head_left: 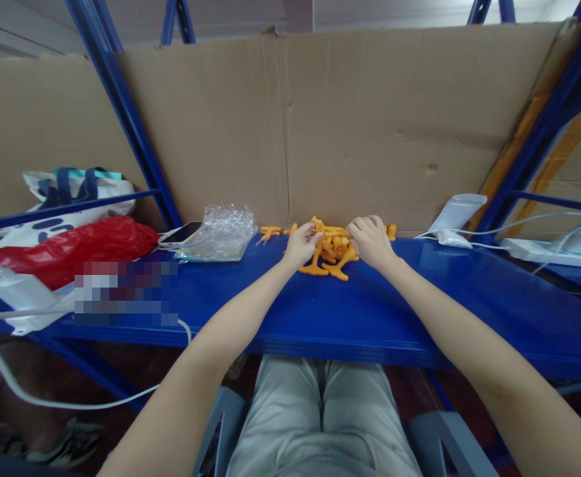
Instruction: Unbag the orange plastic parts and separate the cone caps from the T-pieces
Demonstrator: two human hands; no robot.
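A pile of orange plastic pieces (337, 250), some with forked, foot-like ends, lies on the blue shelf top near the cardboard. At the pile's left side, my left hand (303, 244) is closed, thumb and fingers pinched around one orange piece. My right hand (371, 241) rests at the right side of the pile, back of the hand up. Its fingers curl down and hide whatever they grip. One orange piece (391, 232) shows just beyond the right hand. A few small orange pieces (270, 232) lie left of the pile.
Clear plastic bags (220, 235) and a phone (183, 233) lie to the left, beside a red bag (81, 242). White cables and a power strip (558, 252) are at right. Cardboard (369, 126) walls the back; blue posts (131, 119) flank it. Another person's shoe (66, 444) shows below left.
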